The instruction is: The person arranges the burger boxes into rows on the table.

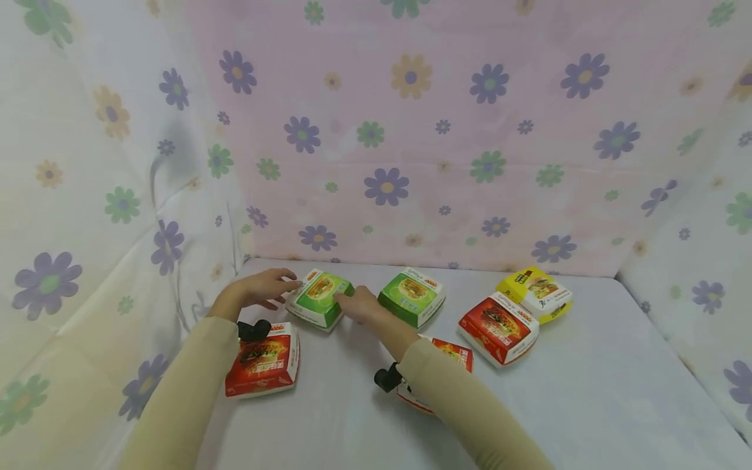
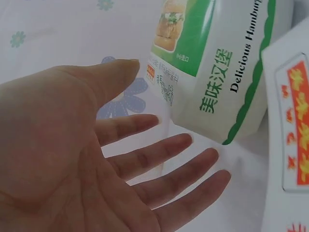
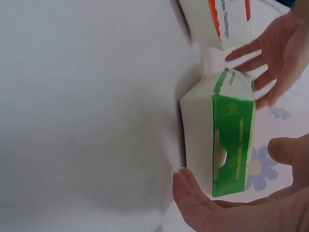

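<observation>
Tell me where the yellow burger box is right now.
In the head view, the yellow burger box sits toward the right rear of the white surface, just behind a red box and near the flowered backdrop.

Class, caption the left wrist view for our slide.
Left hand, fingers spread, beside a green box; red-labelled box at right edge.

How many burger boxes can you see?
6: left green box and right green box at the back; front-left red box; front-middle red box, partly hidden by the right sleeve; right red box; yellow box behind it.
</observation>
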`<state>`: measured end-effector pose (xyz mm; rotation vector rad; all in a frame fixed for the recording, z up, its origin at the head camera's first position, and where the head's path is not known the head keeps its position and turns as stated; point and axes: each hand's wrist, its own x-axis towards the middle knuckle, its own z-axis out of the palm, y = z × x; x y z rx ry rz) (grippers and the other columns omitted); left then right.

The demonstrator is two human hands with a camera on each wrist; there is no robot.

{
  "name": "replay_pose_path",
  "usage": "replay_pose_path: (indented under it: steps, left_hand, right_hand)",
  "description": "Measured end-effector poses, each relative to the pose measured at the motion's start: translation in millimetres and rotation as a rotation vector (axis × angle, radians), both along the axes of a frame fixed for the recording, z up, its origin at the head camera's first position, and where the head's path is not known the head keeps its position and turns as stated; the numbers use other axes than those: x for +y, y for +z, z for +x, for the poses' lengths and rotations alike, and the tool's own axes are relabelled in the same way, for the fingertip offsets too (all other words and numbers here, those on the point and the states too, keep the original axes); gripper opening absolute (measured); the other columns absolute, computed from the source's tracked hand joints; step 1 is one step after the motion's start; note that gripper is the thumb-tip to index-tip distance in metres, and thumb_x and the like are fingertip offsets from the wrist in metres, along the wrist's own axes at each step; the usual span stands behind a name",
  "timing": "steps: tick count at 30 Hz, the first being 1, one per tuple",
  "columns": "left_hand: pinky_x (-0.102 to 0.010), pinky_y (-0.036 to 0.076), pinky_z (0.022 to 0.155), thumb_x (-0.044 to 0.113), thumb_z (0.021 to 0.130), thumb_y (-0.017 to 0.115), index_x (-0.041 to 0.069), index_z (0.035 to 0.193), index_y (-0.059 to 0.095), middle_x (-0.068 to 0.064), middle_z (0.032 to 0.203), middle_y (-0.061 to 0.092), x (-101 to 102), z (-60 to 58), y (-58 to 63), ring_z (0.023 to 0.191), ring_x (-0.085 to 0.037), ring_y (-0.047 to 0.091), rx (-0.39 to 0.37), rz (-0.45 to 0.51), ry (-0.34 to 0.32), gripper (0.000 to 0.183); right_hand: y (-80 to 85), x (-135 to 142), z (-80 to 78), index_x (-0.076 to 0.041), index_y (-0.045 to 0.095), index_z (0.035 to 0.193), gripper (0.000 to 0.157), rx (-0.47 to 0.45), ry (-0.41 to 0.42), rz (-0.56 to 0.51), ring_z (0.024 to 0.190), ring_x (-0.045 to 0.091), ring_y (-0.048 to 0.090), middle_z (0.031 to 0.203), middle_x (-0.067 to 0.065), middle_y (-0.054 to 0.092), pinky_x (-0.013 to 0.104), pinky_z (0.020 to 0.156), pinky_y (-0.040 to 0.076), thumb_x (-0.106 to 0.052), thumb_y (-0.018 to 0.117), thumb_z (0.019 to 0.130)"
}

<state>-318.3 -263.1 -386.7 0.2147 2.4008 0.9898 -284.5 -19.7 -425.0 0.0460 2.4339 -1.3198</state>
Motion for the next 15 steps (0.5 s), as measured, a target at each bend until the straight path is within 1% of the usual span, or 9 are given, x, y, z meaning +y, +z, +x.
replay_pose_path:
  steps: [3, 5, 8, 11, 15]
  left_hand:
    - [-0.053, 0.055, 0.097, 0.032, 0.111, 0.042, -0.006, 0.154, 0.029, -0.035, 0.155, 0.032, 1.9, -5.1, -0.7, 0.131, -0.050, 0.049, -0.008, 0.041, 0.018, 0.058]
    - [-0.052, 0.056, 0.095, 0.032, 0.112, 0.041, -0.004, 0.155, 0.028, -0.035, 0.155, 0.031, 3.1, -8.4, -3.3, 0.132, -0.051, 0.048, -0.021, 0.065, 0.033, 0.058]
    - [-0.052, 0.057, 0.092, 0.032, 0.111, 0.041, -0.002, 0.156, 0.028, -0.034, 0.155, 0.031, 4.7, -12.6, -10.1, 0.131, -0.051, 0.048, -0.047, 0.081, 0.053, 0.058]
    - [-0.051, 0.059, 0.089, 0.033, 0.111, 0.042, 0.000, 0.156, 0.030, -0.032, 0.154, 0.035, 6.5, -16.1, -16.8, 0.130, -0.047, 0.050, -0.063, 0.074, 0.067, 0.057]
    - [-0.051, 0.059, 0.088, 0.034, 0.110, 0.043, 0.001, 0.156, 0.031, -0.030, 0.153, 0.037, 9.2, -18.7, -20.0, 0.129, -0.044, 0.051, -0.067, 0.061, 0.070, 0.058]
  right_hand:
    - [-0.2, -3.2, 4.6, 0.008, 0.034, 0.153, 0.078, -0.001, 0.010, -0.005, 0.106, 0.025, 0.057, 0.143, 0.021, 0.052, 0.038, 0.087, 0.052, -0.046, 0.056, 0.102]
    - [-1.9, -5.4, 7.1, 0.009, 0.036, 0.152, 0.077, -0.004, 0.019, -0.018, 0.102, 0.025, 0.056, 0.135, 0.020, 0.055, 0.037, 0.084, 0.051, -0.046, 0.057, 0.102]
    - [-5.9, -8.6, 10.9, 0.009, 0.037, 0.151, 0.075, -0.020, 0.020, -0.048, 0.103, 0.026, 0.056, 0.133, 0.020, 0.055, 0.038, 0.086, 0.050, -0.045, 0.057, 0.103]
    - [-10.5, -10.1, 12.5, 0.009, 0.036, 0.151, 0.074, -0.045, 0.017, -0.067, 0.103, 0.026, 0.055, 0.132, 0.018, 0.055, 0.041, 0.089, 0.050, -0.044, 0.056, 0.103]
    - [-13.3, -10.5, 12.9, 0.008, 0.039, 0.150, 0.071, -0.044, 0.020, -0.066, 0.095, 0.024, 0.056, 0.123, 0.016, 0.056, 0.037, 0.081, 0.050, -0.043, 0.055, 0.104]
